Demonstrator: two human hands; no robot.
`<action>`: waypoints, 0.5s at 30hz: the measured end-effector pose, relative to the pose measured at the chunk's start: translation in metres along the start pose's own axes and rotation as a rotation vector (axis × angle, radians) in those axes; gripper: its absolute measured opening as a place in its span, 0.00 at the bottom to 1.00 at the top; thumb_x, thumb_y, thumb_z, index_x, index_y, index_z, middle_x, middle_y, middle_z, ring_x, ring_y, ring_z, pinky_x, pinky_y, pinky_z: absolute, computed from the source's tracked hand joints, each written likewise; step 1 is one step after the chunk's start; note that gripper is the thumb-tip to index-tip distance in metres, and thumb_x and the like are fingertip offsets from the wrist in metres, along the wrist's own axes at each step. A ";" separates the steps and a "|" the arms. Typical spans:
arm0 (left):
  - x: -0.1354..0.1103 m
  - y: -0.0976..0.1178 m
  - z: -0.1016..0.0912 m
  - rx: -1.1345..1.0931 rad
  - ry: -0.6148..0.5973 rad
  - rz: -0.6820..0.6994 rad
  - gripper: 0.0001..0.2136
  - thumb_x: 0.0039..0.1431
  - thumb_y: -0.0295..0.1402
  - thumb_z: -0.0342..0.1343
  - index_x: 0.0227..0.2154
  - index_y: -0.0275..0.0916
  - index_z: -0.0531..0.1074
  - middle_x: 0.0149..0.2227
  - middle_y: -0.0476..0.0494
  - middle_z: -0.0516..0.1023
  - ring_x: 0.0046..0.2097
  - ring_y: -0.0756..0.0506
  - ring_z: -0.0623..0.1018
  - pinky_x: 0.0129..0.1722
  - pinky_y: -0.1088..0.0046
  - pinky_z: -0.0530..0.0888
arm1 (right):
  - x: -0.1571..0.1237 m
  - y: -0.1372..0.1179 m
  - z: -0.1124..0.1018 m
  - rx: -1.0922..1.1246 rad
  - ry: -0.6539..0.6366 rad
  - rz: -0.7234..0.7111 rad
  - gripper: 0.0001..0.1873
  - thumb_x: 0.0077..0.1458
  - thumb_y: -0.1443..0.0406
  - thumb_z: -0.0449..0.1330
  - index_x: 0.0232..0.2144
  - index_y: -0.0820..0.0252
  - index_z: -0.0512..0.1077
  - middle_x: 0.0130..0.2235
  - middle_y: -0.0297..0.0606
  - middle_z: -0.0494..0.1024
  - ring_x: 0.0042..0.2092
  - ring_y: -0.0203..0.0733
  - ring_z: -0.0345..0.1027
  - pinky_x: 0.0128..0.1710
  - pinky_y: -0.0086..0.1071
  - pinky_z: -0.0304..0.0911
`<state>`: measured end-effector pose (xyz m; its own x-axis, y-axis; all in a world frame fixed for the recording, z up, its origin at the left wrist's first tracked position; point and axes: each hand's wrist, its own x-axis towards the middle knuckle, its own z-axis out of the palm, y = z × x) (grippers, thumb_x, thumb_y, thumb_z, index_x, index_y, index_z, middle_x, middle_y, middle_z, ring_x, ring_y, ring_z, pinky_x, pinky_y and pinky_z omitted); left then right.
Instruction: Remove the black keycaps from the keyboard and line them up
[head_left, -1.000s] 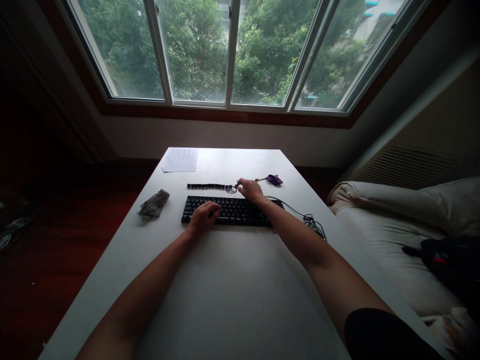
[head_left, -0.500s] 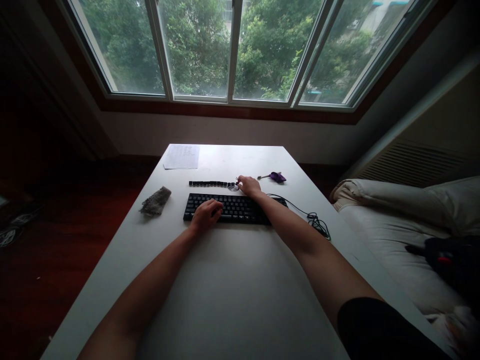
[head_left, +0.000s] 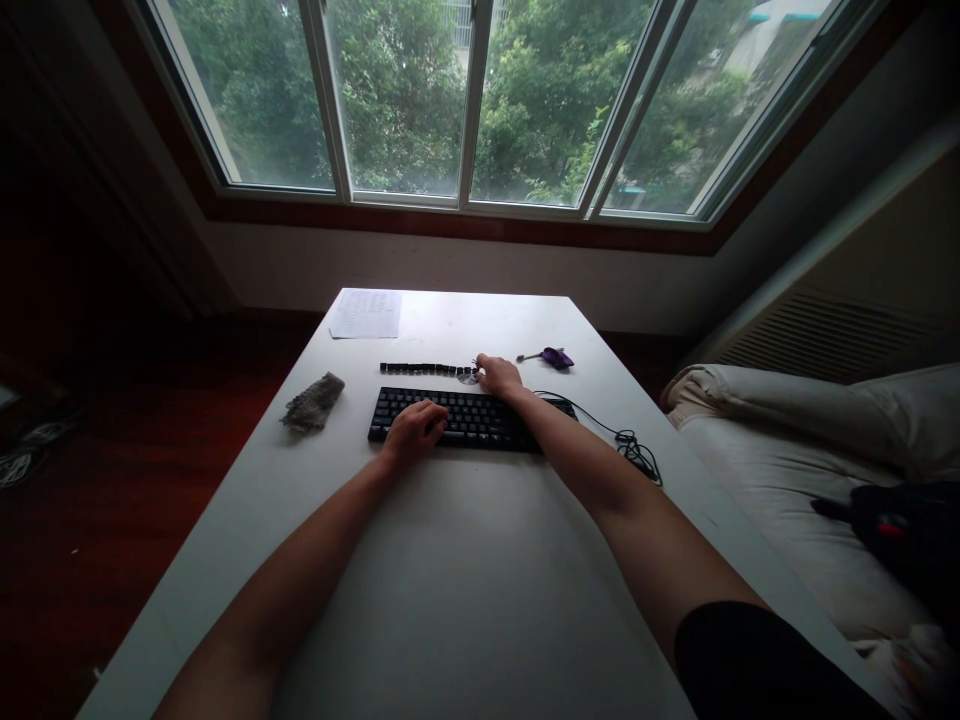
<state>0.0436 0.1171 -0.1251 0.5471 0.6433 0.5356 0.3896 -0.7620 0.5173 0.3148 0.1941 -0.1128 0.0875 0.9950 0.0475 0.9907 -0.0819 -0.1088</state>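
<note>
A black keyboard (head_left: 480,415) lies across the middle of the white table. On its left part rests my left hand (head_left: 415,430), fingers curled toward the thumb; whatever may be between them is too small to make out. Beyond the keyboard's back edge, my right hand (head_left: 498,375) is closed at the right end of a row of several black keycaps (head_left: 420,368). Thin wire-like bits show at its fingertips, but what it pinches is partly hidden. A shiny round silver piece (head_left: 467,379) lies just below those fingertips.
A grey cloth (head_left: 313,402) lies left of the keyboard, printed paper (head_left: 366,314) at the far left corner. A purple item (head_left: 558,358) beside a small brush-like tool (head_left: 529,356) sits at the back right. A coiled cable (head_left: 636,450) lies near the right edge, beside a pale sofa (head_left: 765,450).
The view has shifted very slightly. Both hands stay in nearly the same places, and I see no object moved.
</note>
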 end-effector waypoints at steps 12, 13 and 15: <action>0.000 0.000 -0.001 0.010 -0.012 0.000 0.07 0.63 0.30 0.54 0.41 0.44 0.75 0.40 0.45 0.78 0.43 0.44 0.77 0.45 0.67 0.74 | -0.001 0.000 -0.003 0.042 -0.024 0.028 0.18 0.63 0.57 0.58 0.53 0.54 0.70 0.50 0.44 0.78 0.49 0.47 0.71 0.45 0.34 0.61; 0.000 -0.001 -0.001 0.011 -0.014 0.000 0.07 0.63 0.30 0.54 0.41 0.44 0.75 0.40 0.45 0.78 0.43 0.45 0.77 0.45 0.67 0.74 | -0.001 0.001 -0.003 0.047 -0.022 0.027 0.18 0.63 0.57 0.58 0.53 0.54 0.69 0.50 0.43 0.78 0.49 0.47 0.71 0.45 0.34 0.62; 0.001 -0.001 -0.001 0.013 -0.021 0.001 0.07 0.64 0.30 0.54 0.41 0.44 0.75 0.41 0.45 0.78 0.43 0.45 0.77 0.45 0.67 0.74 | -0.002 0.003 -0.003 0.062 -0.013 0.023 0.18 0.63 0.56 0.58 0.53 0.53 0.69 0.50 0.43 0.78 0.49 0.47 0.71 0.45 0.34 0.62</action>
<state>0.0430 0.1182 -0.1246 0.5632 0.6410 0.5215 0.3986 -0.7636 0.5080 0.3179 0.1915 -0.1102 0.1087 0.9936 0.0318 0.9800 -0.1018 -0.1707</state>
